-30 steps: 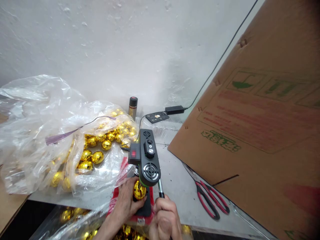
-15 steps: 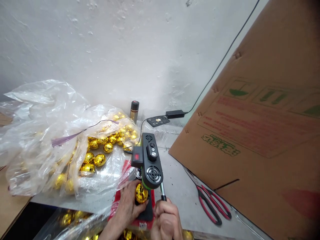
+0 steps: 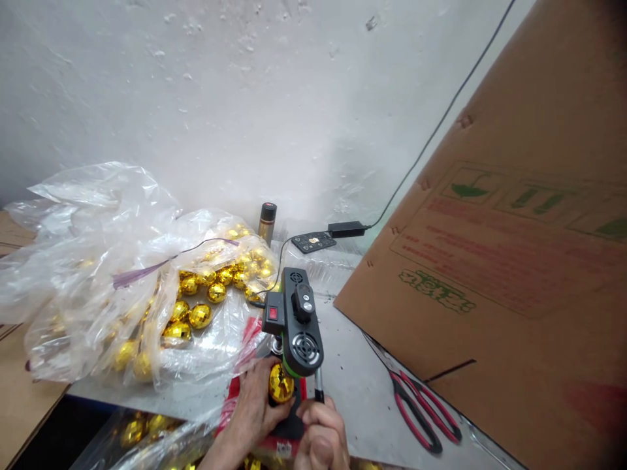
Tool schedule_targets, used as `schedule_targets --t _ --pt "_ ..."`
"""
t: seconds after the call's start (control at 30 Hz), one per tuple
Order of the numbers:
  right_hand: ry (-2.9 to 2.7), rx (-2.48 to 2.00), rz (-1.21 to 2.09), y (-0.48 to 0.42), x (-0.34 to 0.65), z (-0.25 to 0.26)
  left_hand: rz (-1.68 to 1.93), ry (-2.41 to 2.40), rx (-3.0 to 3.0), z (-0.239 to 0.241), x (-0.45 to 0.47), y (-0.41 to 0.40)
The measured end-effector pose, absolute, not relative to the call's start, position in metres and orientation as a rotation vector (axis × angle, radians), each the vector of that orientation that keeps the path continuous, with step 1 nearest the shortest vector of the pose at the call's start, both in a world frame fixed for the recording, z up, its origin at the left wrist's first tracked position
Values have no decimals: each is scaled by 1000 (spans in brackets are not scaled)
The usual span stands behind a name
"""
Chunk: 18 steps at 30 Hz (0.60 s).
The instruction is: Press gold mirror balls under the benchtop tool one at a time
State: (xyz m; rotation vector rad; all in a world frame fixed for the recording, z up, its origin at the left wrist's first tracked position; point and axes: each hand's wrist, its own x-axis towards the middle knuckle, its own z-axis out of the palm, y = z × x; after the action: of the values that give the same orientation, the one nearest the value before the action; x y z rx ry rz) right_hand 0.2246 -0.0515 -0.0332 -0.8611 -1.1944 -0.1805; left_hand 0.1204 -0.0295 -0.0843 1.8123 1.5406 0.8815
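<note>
Low in the middle of the frame, the left hand is curling its fingers around a faceted gold ball, pinning it on the base under the head of a small black bench press. Just to its right, the right hand is closing in a fist around the press lever. Fingertips are sitting close beside the head, so a hard pull could be pinching them. Because the ball is round and glossy, it could be rolling off-centre and cracking. Red-handled scissors are lying at lower right.
</note>
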Motion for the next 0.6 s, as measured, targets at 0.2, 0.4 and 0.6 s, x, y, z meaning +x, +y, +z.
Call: schedule_targets --t 0.2,0.4,0.6 --pt "-1321 -846 -228 -56 233 -41 926 1555 1813 -87 122 -30" --pt "-1238 -979 -9 -66 240 34 939 1549 1843 -90 120 -30" --pt "-1156 -1032 154 -68 229 88 956 1463 1968 -123 87 -64"
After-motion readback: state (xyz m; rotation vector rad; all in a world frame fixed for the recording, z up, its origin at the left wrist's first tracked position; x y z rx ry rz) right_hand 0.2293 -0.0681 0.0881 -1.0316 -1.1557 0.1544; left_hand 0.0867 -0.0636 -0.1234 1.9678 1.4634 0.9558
